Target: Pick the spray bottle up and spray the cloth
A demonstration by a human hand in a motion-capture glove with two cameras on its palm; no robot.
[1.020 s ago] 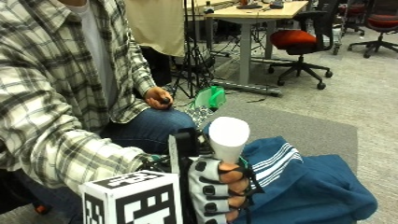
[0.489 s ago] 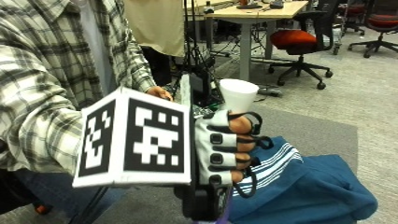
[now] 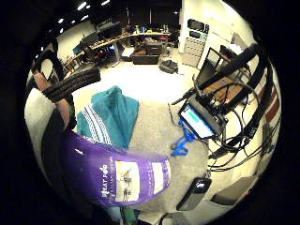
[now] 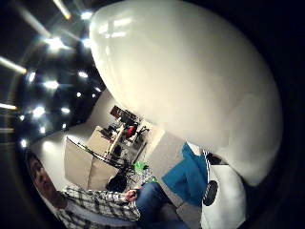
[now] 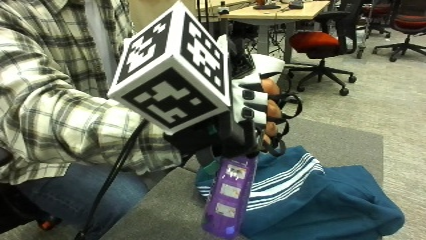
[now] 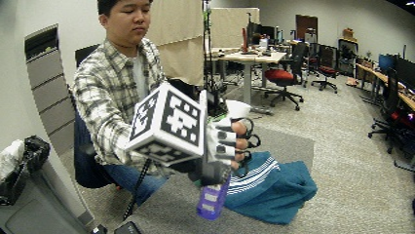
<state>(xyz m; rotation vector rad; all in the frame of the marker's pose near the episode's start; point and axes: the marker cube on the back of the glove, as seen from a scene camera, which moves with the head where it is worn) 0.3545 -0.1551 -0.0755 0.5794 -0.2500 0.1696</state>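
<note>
- Grey counter (image 5: 166,210) carries a teal cloth (image 5: 319,200) with white stripes.
- Right hand (image 5: 249,112) has its fingers (image 5: 269,107) curled round a purple spray bottle (image 5: 226,200) with a white top, probably lifted beside the cloth.

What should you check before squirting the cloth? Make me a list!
1. Bottle held: ok, the right hand has its fingers curled round it, lifted off the table.
2. Cloth in place: ok, the teal cloth lies on the table just below and beside the bottle.
3. Nozzle aimed at cloth: cannot tell, the nozzle is hidden behind the hand.
4. Finger on trigger: cannot tell, the trigger is hidden.
5. White top clear of the hand: ok, it sticks out above the fingers.
</note>
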